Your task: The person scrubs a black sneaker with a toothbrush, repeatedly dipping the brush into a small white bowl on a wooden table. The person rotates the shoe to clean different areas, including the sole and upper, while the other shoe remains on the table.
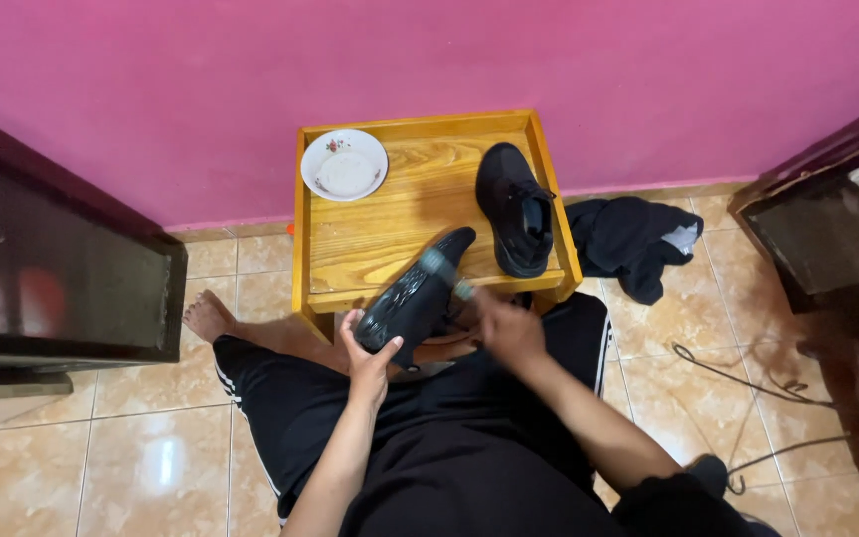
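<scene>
My left hand [370,358] grips the heel of a black shoe [412,296], sole up, its toe resting over the front edge of a low wooden table [380,239]. My right hand [509,326] holds a small brush [446,272], blurred with motion, against the shoe's side. A second black shoe [516,209] lies on the table's right side, apart from both hands.
A white saucer with a flower pattern [344,164] sits at the table's back left corner. A dark cloth heap [633,244] lies on the tiled floor to the right. Cables [748,383] trail near dark furniture [827,229]. A pink wall is behind.
</scene>
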